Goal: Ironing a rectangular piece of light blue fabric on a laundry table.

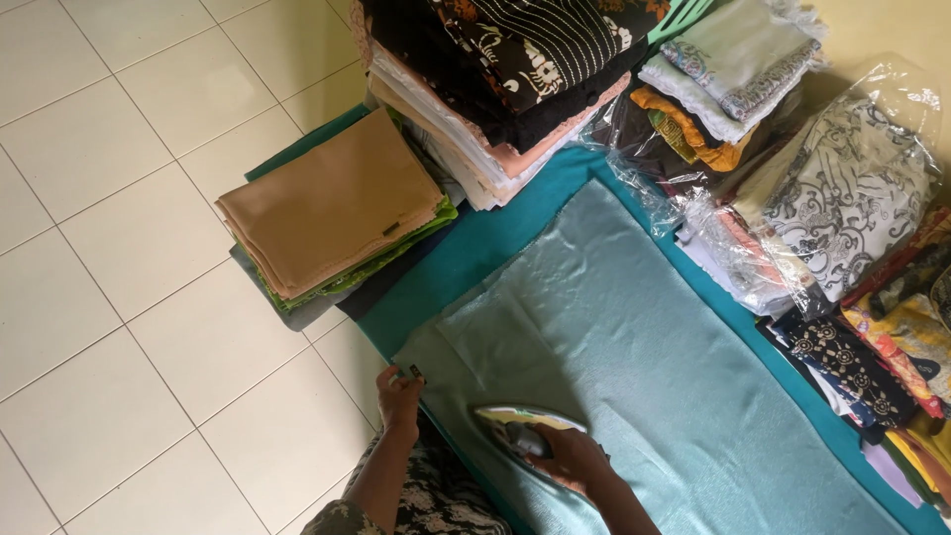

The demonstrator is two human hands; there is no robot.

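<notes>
A pale teal satin cloth [634, 347] lies spread flat on a darker teal mat [495, 238] on the floor. My right hand [570, 458] grips the handle of a clothes iron [515, 421], which rests flat on the cloth near its lower left end. My left hand [399, 389] pinches the cloth's near corner, where a small dark tag shows.
A stack of folded tan and green fabrics [332, 208] sits at the left of the mat. Taller piles of folded dark, white and patterned cloths [515, 69] stand behind. Bagged batik fabrics [842, 188] crowd the right side. White floor tiles [129, 297] spread to the left.
</notes>
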